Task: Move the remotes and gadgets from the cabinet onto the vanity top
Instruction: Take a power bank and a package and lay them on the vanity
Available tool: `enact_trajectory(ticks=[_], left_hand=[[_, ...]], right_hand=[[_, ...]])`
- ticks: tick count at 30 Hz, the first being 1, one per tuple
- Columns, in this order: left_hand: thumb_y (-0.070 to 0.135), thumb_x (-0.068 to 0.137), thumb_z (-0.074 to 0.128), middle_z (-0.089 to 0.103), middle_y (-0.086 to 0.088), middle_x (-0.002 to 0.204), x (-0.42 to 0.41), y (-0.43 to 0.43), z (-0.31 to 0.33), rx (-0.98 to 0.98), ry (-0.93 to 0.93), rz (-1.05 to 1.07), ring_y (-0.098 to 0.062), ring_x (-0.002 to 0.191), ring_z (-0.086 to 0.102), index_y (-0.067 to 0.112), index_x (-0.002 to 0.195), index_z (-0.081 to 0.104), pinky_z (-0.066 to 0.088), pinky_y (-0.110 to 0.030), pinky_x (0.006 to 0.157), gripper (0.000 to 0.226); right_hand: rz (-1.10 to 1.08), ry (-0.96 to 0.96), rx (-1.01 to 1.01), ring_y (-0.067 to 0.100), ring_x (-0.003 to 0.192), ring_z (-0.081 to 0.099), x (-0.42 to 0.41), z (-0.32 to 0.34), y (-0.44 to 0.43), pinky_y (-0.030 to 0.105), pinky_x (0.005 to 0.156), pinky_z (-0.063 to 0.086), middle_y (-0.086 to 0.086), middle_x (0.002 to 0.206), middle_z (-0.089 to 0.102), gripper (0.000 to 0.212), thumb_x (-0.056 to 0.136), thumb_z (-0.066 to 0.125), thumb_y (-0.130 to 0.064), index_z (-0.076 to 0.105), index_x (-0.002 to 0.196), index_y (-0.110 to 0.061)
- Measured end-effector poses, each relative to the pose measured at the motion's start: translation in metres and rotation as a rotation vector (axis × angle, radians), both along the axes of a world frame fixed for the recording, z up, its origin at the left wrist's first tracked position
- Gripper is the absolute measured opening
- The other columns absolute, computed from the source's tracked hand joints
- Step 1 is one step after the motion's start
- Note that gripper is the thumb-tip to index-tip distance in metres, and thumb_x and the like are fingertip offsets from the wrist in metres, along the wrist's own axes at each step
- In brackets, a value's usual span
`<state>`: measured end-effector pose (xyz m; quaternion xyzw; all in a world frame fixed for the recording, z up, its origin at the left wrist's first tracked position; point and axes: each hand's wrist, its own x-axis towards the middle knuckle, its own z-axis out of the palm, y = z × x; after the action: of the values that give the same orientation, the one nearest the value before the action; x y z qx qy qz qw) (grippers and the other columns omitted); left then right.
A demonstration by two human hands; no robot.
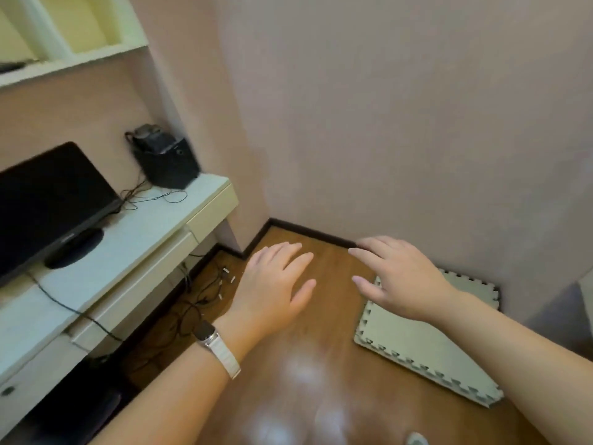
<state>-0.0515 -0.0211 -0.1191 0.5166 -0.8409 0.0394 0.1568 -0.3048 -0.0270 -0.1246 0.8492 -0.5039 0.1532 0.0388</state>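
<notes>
My left hand (276, 284) and my right hand (398, 277) are both stretched out over the wooden floor, palms down, fingers spread, holding nothing. A white band sits on my left wrist. The white vanity top (134, 239) runs along the left wall, apart from both hands. At the top left hangs a pale shelf unit (80, 56); a dark flat object (11, 66) lies on its ledge, too blurred to name.
A black monitor (48, 200) and a black speaker with a gadget on top (165, 159) stand on the vanity top, with thin cables around them. More cables (199, 297) lie on the floor beneath. A grey foam mat (426, 342) covers the floor at right.
</notes>
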Motion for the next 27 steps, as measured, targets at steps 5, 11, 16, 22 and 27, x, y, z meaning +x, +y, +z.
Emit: enact_trajectory(ticks=[5,11,16,22,27], left_hand=[[0.049,0.094,0.042,0.052,0.001,0.142,0.063,0.009,0.005,0.004,-0.017,0.166,-0.019,0.136,0.041,0.026,0.135,0.053,0.019,-0.038,0.113,0.049],[0.045,0.094,0.047,0.053,0.000,0.141,0.113,-0.007,0.013,-0.014,-0.042,0.335,-0.020,0.136,0.041,0.025,0.134,0.054,0.020,-0.039,0.112,0.046],[0.047,0.095,0.043,0.051,0.000,0.142,0.136,-0.053,0.027,-0.051,-0.083,0.466,-0.020,0.137,0.038,0.026,0.137,0.051,0.022,-0.042,0.116,0.048],[0.049,0.094,0.040,0.051,0.000,0.143,0.132,-0.146,0.054,-0.077,-0.099,0.558,-0.021,0.137,0.039,0.028,0.135,0.053,0.025,-0.044,0.116,0.048],[0.047,0.093,0.044,0.055,-0.002,0.139,0.119,-0.222,0.073,-0.132,-0.099,0.609,-0.023,0.132,0.045,0.023,0.132,0.057,0.031,-0.045,0.112,0.048]], right_hand=[[0.174,0.039,-0.024,0.026,0.121,0.055,0.067,0.008,-0.034,0.040,0.096,0.047,0.005,0.130,0.061,0.054,0.093,0.042,-0.052,0.061,0.129,-0.016],[0.369,0.042,-0.089,0.030,0.125,0.053,0.131,0.014,-0.093,0.044,0.101,0.045,0.008,0.134,0.059,0.056,0.093,0.039,-0.053,0.059,0.131,-0.017],[0.520,0.010,-0.166,0.029,0.120,0.056,0.171,0.025,-0.168,0.042,0.098,0.047,0.008,0.129,0.062,0.051,0.093,0.045,-0.050,0.059,0.128,-0.017],[0.584,0.019,-0.185,0.028,0.121,0.055,0.184,0.055,-0.273,0.041,0.100,0.044,0.006,0.131,0.061,0.052,0.091,0.044,-0.051,0.060,0.128,-0.017],[0.630,-0.016,-0.218,0.027,0.121,0.054,0.178,0.074,-0.363,0.040,0.099,0.043,0.006,0.129,0.061,0.052,0.089,0.046,-0.049,0.061,0.126,-0.015]])
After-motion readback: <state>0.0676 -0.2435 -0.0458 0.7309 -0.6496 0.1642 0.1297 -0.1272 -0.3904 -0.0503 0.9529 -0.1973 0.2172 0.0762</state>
